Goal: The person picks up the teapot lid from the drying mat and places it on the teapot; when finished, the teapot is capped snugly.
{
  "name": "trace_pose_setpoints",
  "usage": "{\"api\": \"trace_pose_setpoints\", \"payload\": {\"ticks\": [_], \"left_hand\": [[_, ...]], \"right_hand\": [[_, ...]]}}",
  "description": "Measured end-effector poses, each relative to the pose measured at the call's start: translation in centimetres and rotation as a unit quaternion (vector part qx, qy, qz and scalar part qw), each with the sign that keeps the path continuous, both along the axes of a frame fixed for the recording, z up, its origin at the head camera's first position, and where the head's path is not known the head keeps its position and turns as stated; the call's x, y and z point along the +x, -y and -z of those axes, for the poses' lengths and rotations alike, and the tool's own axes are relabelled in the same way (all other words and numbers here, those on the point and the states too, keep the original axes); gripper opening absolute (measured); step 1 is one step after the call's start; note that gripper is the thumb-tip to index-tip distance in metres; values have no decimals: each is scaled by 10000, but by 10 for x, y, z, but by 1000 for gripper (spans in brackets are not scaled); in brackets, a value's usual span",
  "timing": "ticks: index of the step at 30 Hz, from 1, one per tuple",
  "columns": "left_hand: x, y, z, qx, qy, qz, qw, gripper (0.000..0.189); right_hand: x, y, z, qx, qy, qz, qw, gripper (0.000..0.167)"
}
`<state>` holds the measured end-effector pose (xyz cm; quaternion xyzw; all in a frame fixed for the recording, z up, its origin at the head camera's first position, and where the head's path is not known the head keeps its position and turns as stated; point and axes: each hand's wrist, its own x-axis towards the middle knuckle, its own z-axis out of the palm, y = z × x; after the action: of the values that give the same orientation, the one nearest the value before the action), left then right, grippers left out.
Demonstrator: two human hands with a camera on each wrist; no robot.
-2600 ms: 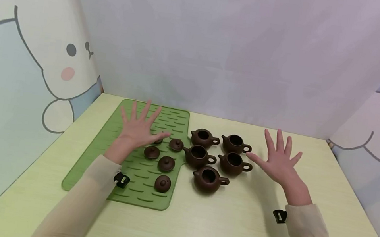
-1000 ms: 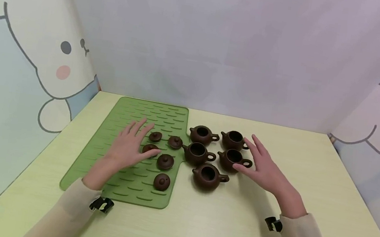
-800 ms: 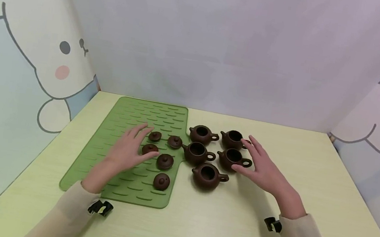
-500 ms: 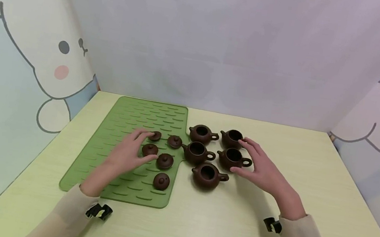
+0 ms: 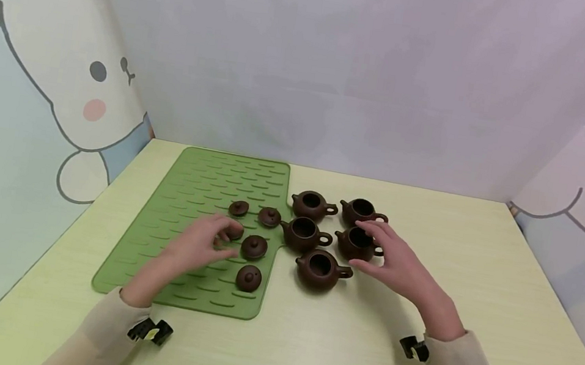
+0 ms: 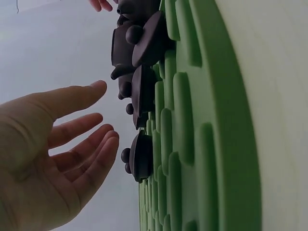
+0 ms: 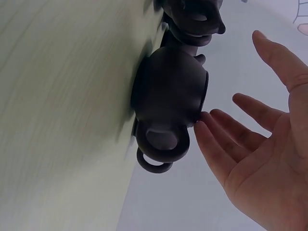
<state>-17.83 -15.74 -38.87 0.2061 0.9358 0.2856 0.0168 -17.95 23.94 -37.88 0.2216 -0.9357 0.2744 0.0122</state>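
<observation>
Several small brown teapot lids lie on a green ribbed mat. My left hand hovers over the middle-left lid, fingers loosely bent and partly covering it. In the left wrist view the left hand is spread just off that lid, with no clear contact. Several lidless brown teapots stand right of the mat. My right hand reaches over the middle-right teapot. In the right wrist view the fingertips of the right hand touch the rim of this teapot, thumb held apart.
Other lids lie just right of my left hand. The front teapot stands beside my right thumb. The pale yellow-green table is walled by cartoon-printed panels on three sides.
Both hands came down from a raised, spread pose. The left hand drew back onto the middle-left lid; the right moved left until its fingertips reached the middle-right teapot.
</observation>
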Motion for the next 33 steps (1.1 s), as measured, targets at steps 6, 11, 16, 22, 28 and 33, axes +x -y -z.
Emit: {"api": "trace_pose_setpoints", "payload": {"ticks": [6,11,16,22,28,33], "left_hand": [[1,-3,2,203,449,381,9981,33],[3,-7,4,286,659,590,9957,27],[5,-10,7,387,879,754,9925,25],[8,-13,8,330,1013,858,9906,20],[8,-13,10,295,889,1016,9904,17],[8,-14,10,246,832,1119,9899,17]], "right_hand": [[3,4,-1,-86,-93,113,9999,70],[5,7,-1,-380,-95,40,9992,61],[5,11,3,-582,-75,-58,9983,51],[7,16,5,-712,-102,-176,9973,43],[8,19,10,-887,335,-302,9950,37],[8,22,15,-985,578,-475,9923,34]]}}
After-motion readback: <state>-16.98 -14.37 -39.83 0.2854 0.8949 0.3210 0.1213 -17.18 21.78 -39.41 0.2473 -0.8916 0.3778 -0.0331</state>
